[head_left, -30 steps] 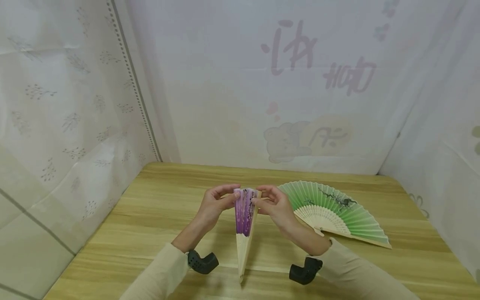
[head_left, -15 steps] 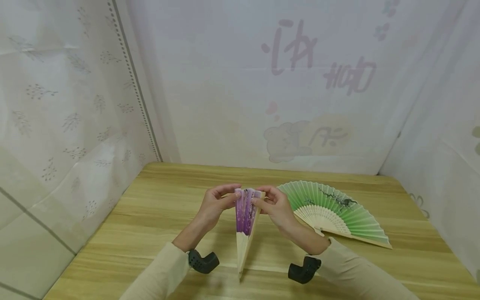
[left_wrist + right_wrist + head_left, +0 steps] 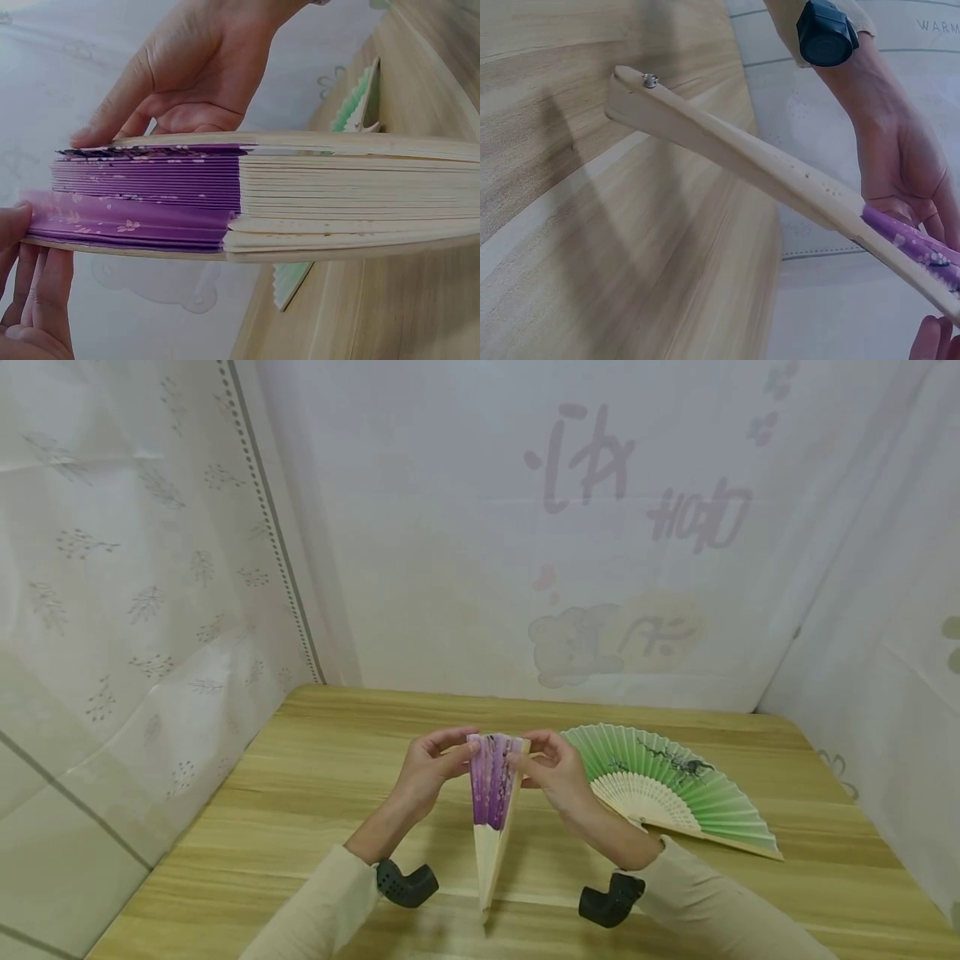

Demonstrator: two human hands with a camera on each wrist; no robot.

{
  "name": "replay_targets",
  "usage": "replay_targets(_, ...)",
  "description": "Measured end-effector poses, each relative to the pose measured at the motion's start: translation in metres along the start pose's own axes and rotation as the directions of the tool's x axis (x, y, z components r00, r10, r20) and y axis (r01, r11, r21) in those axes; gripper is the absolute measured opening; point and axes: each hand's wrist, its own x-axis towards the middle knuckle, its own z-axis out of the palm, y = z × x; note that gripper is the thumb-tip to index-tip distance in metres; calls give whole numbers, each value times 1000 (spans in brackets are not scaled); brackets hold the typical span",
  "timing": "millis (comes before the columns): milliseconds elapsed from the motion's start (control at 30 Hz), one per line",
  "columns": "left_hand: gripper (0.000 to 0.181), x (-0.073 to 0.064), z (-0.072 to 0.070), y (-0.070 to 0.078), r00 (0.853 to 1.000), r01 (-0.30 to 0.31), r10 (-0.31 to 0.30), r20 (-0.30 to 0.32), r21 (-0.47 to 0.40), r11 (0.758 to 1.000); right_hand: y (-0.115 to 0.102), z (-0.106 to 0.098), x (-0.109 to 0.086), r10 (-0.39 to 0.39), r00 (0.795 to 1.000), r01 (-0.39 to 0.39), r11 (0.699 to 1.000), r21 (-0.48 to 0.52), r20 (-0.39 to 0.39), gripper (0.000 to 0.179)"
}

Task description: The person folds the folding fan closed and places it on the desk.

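A narrowly spread folding fan (image 3: 491, 793) with purple flowered fabric and pale wooden ribs is held between both hands, rivet end toward the person. My left hand (image 3: 429, 770) pinches its upper left edge with thumb and fingers. On the upper right edge, my right hand (image 3: 557, 772) pinches the outer rib. The left wrist view shows the purple pleats (image 3: 150, 184) mostly stacked together, a few near the left thumb spread apart. A metal rivet (image 3: 650, 79) shows at the narrow end in the right wrist view, raised over the table.
An opened green folding fan (image 3: 720, 797) with a dark branch print lies on the wooden table (image 3: 337, 743), behind and right of the right hand. White printed curtains (image 3: 420, 527) surround the table at the back and sides. Each wrist carries a black device (image 3: 407, 885).
The purple fan's top has widened slightly, the right hand shifting a little to the right with its edge. The left hand keeps nearly the same place. The green fan lies still.
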Motion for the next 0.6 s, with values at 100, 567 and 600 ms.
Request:
replay_targets(100, 23, 0, 0, 0, 1000, 8, -8, -14, -2, 1000, 0, -1, 0, -28, 999, 29, 999, 15, -15, 28)
replay_targets(567, 25, 0, 1, 1, 1000, 16, -15, -21, 21, 1000, 2, 0, -2, -173, 985, 173, 985, 24, -1, 29)
replay_targets(600, 25, 0, 1, 1, 1000, 15, -14, -23, 26, 1000, 2, 0, -2, -175, 985, 175, 984, 25, 3, 28)
